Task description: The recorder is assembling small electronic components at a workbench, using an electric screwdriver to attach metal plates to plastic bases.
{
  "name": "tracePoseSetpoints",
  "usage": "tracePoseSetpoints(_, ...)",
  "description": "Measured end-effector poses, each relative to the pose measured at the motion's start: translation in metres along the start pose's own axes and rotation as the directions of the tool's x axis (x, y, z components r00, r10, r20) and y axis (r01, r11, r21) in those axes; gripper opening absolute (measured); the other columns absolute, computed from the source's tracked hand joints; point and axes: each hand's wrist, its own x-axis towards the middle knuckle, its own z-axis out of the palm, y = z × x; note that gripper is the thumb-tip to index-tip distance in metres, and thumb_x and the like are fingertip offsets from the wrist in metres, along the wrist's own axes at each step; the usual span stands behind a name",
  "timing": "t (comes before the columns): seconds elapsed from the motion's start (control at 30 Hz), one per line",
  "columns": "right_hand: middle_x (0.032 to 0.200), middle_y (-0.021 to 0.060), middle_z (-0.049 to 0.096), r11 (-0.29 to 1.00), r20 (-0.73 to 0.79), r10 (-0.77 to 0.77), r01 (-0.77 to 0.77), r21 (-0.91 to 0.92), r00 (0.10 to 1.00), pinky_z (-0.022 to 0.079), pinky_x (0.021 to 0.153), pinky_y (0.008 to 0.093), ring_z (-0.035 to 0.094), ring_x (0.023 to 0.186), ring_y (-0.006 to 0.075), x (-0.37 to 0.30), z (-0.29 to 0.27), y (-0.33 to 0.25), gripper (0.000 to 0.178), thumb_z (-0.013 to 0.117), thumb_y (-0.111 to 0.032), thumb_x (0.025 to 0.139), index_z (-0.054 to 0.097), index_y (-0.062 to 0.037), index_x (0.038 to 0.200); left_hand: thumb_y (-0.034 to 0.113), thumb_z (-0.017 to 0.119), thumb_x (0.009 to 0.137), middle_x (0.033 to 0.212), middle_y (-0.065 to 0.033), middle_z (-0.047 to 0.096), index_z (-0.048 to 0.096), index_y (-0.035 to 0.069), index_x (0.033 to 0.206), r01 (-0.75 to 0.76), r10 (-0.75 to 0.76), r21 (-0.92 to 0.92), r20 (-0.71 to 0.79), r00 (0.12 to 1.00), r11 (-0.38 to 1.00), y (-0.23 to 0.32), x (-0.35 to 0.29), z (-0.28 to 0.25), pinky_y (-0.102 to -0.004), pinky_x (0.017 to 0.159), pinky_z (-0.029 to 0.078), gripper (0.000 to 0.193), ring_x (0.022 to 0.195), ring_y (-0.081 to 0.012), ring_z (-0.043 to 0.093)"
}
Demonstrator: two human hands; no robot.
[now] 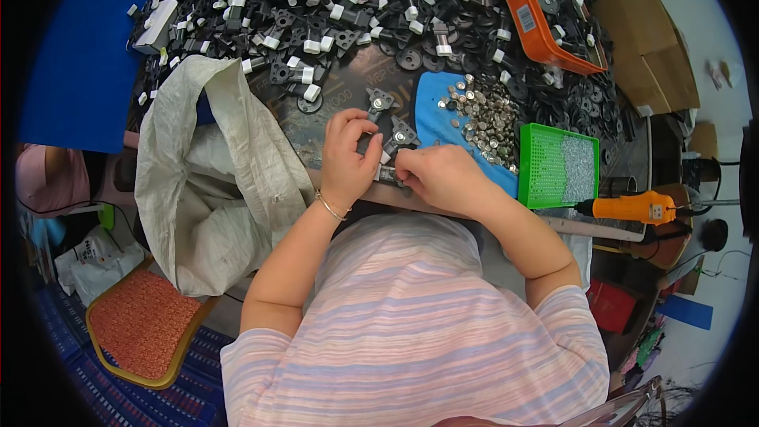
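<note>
Both hands are close together at the table's near edge. My left hand [348, 154] has its fingers bent and its thumb turned inward; what lies inside its grip is mostly hidden. My right hand [443, 176] is pinched at the fingertips over a small dark piece that I cannot make out. Just beyond the fingers lie two black plastic brackets, one farther off [380, 101] and one nearer [402, 134], each with a silver round cap on it. A small white end piece [385, 157] shows between the hands.
Black plastic parts with white ends [340, 16] cover the far table. Silver caps [484, 120] lie on a blue cloth [429, 103]. At right are a green tray of small metal pieces [538, 166], an orange power screwdriver [632, 208] and an orange bin [522, 12]. A white woven sack [178, 213] hangs left.
</note>
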Motion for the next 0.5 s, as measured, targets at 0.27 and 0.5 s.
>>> tracePoseSetpoints(0.27,0.073,0.0106,0.064,0.970,0.007,0.048,-0.049,0.237,0.999,0.048,0.059,0.0392,0.062,0.068,0.0312,0.0042,0.0000,0.0048,0.012,0.063,-0.005,0.075,0.054,-0.0072,0.084,0.004,0.066,0.073,0.101,-0.0125,0.055,0.059,0.003,0.085,-0.013,0.013,-0.006,-0.012,1.000,1.000,0.0008,0.0007,-0.0001,-0.0356,0.080,0.044,0.014,0.094,-0.0298,0.053)
tracePoseSetpoints(0.5,0.075,0.0131,0.062,0.974,-0.049,0.073,-0.061,0.218,0.996,0.047,0.061,0.0391,0.062,0.071,0.0317,0.0083,0.0016,0.0071,0.018,0.066,-0.007,0.073,0.052,-0.0046,0.085,0.004,0.066,0.073,0.101,-0.0126,0.055,0.059,0.003,0.084,-0.017,0.017,-0.001,-0.012,1.000,1.000,-0.0005,0.0005,0.0005,-0.0355,0.080,0.044,0.013,0.094,-0.0297,0.053)
